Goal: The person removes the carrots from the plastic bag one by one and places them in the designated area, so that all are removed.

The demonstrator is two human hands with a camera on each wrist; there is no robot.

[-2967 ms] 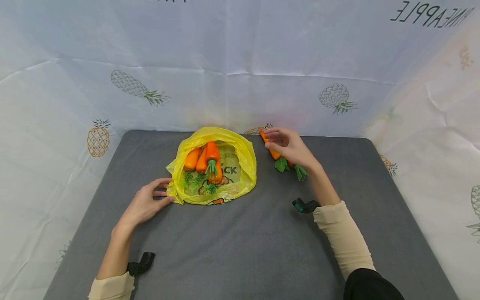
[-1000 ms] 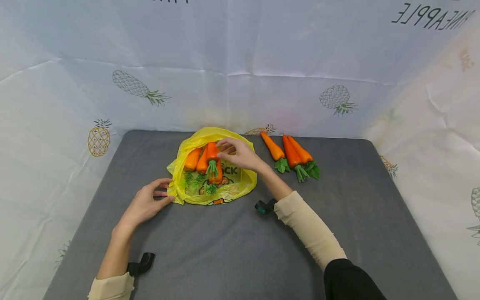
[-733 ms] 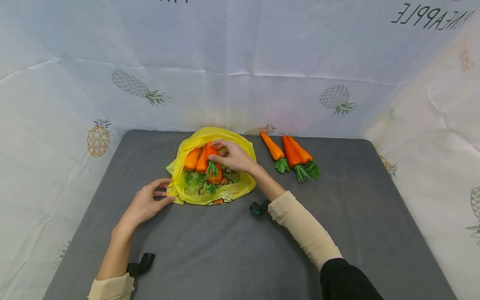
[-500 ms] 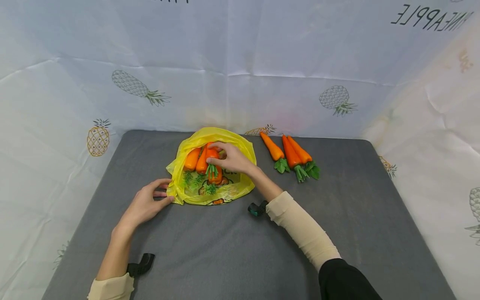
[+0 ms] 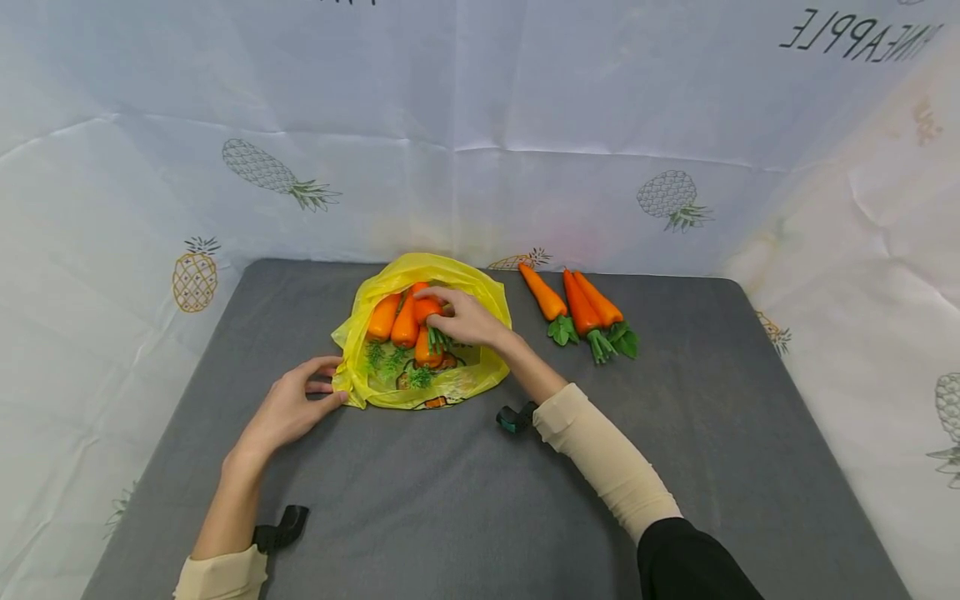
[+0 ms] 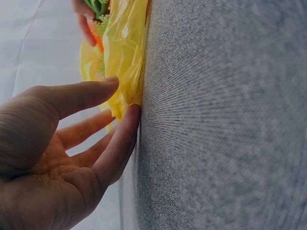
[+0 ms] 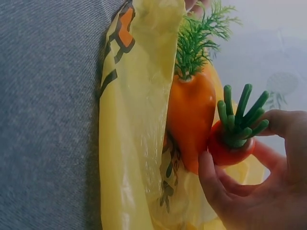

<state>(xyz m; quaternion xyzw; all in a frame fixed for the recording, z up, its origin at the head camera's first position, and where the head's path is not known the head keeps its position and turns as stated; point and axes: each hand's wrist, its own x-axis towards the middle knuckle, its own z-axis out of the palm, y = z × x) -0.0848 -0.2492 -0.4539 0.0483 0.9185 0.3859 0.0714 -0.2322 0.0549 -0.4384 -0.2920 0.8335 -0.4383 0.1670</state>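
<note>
Grey table: one left hand, fingers apart, touching a yellow bag; one right hand pinching a carrot inside it, apparently mid-removal, next move likely calling for lifting past the rim; three carrots beyond.

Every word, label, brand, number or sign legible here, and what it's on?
"PINEAPPLE", mirrored, first letter unclear: top right of the backdrop cloth.
Cut-off lettering, cloth's top edge: unreadable.
Dark print inside the yellow bag: partly hidden, unreadable.
No brand or number legible.
</note>
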